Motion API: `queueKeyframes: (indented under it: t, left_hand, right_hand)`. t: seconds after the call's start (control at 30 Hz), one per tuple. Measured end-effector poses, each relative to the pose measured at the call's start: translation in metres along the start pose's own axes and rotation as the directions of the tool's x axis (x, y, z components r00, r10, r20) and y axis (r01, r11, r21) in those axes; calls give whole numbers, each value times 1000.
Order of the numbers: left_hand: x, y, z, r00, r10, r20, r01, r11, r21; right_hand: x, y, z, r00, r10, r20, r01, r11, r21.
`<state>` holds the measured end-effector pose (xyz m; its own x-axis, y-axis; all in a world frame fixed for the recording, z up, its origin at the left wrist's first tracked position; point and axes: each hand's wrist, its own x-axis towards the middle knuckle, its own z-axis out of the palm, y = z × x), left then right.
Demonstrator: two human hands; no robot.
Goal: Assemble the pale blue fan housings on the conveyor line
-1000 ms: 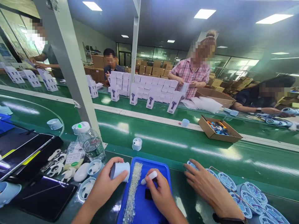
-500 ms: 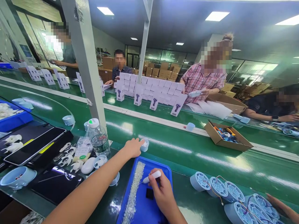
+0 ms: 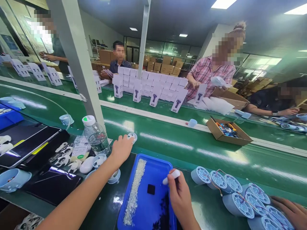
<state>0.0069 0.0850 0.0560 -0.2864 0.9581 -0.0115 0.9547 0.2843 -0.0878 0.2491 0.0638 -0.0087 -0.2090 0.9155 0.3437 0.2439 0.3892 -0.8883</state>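
- The left hand [image 3: 122,147] reaches forward over the near edge of the green belt [image 3: 182,150]. Its fingertips rest against a small round cup [image 3: 132,137] standing on the belt; whether they grip it cannot be told.
- The right hand [image 3: 180,195] is closed on a white cylinder [image 3: 171,176], pinched between thumb and fingers and tilted up to the right, above the right edge of a blue tray [image 3: 157,166].
- The tray lies on the tabletop [image 3: 111,202] between the two hands. It holds a strip of small clear grains [image 3: 134,191] along its left side and a small black square [image 3: 151,189] near the middle.
- Just left of the left hand stands a water bottle [image 3: 96,134] with white and pale blue parts around it.
- To the right of the tray lies a row of pale blue fan housings [image 3: 227,185] with wires, and another person's hand [image 3: 287,207] rests on the far end.
- Across the belt sit a cardboard box [image 3: 226,131] and stacked white cartons [image 3: 153,86].
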Motion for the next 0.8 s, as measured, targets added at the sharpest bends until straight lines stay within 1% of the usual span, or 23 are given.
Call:
queueKeyframes:
  t: [0.07, 0.13, 0.27, 0.37, 0.47, 0.57, 0.63, 0.7, 0.77, 0.8]
  left_hand:
    - [-9, -4, -1, 1000, -15, 6, 15, 1000, 19]
    - [-16, -7, 0, 999, -11, 33, 10, 1000, 25]
    - [-24, -10, 1, 997, -15, 77, 14, 1000, 6]
    - [-28, -13, 2, 996, -36, 81, 39, 999, -28]
    - [-30, -17, 6, 996, -66, 65, 71, 994, -85]
    - [-30, -19, 12, 997, -82, 11, 83, 977, -197]
    - [-28, -20, 14, 995, -81, -56, 59, 947, -317]
    - [-28, -19, 12, 986, -87, -139, 13, 886, -463]
    - [-29, -16, 5, 970, -116, -215, -44, 781, -623]
    - [-31, -13, 1, 960, -142, -240, -70, 708, -703]
  right_hand:
    - [-12, 2, -6, 998, 13, -59, -13, 1000, -11]
    - [-24, 5, -7, 997, 4, -71, -6, 1000, -21]
    - [-34, 9, -2, 999, -37, -29, 36, 999, -39]
    - [-36, 11, 0, 999, -35, 10, 35, 998, -53]
    - [-38, 13, -1, 999, -33, 23, 35, 998, -61]
    - [-40, 13, -2, 997, -64, 43, 67, 995, -80]
    - [-40, 11, -3, 993, -91, 69, 99, 989, -108]
    - [-36, 7, -3, 990, -101, 99, 113, 986, -125]
    - [-31, 3, -1, 988, -115, 100, 124, 988, -97]
    - [-28, 1, 1, 987, -122, 105, 130, 989, -72]
